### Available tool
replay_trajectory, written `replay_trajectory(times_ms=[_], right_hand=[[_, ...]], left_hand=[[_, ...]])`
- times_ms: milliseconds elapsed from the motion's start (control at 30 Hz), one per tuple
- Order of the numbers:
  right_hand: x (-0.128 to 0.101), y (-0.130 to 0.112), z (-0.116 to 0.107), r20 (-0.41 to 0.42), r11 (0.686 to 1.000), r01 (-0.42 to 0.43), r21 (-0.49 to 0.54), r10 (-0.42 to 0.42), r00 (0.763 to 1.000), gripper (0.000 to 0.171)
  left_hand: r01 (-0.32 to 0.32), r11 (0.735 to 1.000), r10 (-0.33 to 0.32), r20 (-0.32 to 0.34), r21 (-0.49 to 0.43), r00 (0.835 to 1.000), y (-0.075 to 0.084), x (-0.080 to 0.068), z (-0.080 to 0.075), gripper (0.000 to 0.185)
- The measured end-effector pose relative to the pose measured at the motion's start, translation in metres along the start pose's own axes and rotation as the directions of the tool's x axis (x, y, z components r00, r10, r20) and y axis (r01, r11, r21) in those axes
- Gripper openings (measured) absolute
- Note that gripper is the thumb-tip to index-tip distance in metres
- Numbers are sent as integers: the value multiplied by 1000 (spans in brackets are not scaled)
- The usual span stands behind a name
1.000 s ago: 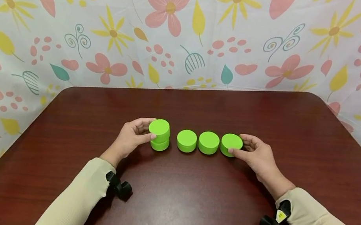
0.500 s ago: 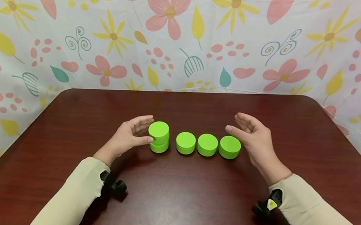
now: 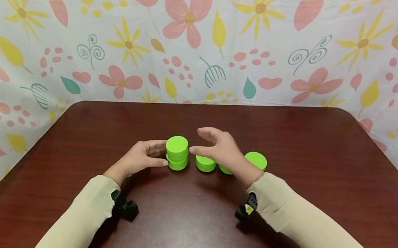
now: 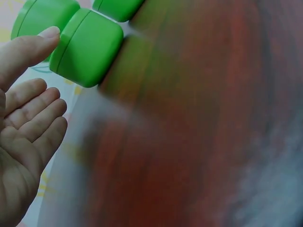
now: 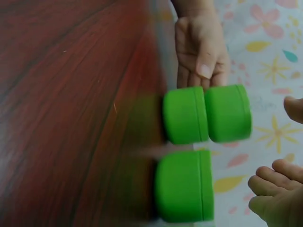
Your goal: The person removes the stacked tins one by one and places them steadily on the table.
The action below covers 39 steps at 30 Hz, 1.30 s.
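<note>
A stack of two green discs point(image 3: 176, 152) stands on the dark red table point(image 3: 299, 140), at the left end of a row. My left hand point(image 3: 159, 155) rests beside the stack with straight fingers, and its thumb tip point(image 4: 49, 33) touches the stack point(image 4: 87, 47). My right hand point(image 3: 204, 142) hovers open, fingers spread, over the second disc point(image 3: 205, 164) and covers most of the third disc point(image 3: 224, 170). The fourth disc point(image 3: 256, 159) lies uncovered to its right. The right wrist view shows the stack point(image 5: 206, 113), one single disc point(image 5: 184, 187) and my left hand point(image 5: 201, 52) behind them.
A flowered cloth point(image 3: 214, 34) hangs as a wall behind and beside the table. The table's far edge point(image 3: 206, 104) runs just behind the discs. Both forearms in beige sleeves point(image 3: 307, 230) lie over the near half of the table.
My right hand let go of the rightmost disc, rose, and swept left to hover over the middle discs. My left hand loosened its hold on the stack and stays beside it.
</note>
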State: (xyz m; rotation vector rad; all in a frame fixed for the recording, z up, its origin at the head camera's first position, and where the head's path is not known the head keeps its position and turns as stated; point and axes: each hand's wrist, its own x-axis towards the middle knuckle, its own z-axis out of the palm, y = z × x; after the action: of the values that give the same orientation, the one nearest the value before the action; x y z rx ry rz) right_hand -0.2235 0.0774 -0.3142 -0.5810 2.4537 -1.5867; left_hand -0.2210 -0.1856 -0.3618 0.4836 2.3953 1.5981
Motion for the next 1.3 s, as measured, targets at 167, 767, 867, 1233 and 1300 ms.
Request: replay_trajectory(times_ms=[167,767,867,1233,1300], right_hand=[[10,1,19,65,995,-9,-95,15,998,65],[18,5,40,48,994,29,-105,-25,999,63],[19,6,41,32,995,23,-96,-20,999,62],[23,6,42,6,998,-3,-61,4,1000,61],[23,7,40,-2,998,-7,-60,7,1000,60]], left_hand=[[-6,1000,6,8,-5,1000,-4,0,5,63],[-26,1000,26,19,12,999,-3,1,10,54],[-29,999,28,14,14,999,-4,3,10,51],[2,1000,-2,6,8,1000,-1,7,7,48],[0,1000,0,12,-2,1000,0,11,8,48]])
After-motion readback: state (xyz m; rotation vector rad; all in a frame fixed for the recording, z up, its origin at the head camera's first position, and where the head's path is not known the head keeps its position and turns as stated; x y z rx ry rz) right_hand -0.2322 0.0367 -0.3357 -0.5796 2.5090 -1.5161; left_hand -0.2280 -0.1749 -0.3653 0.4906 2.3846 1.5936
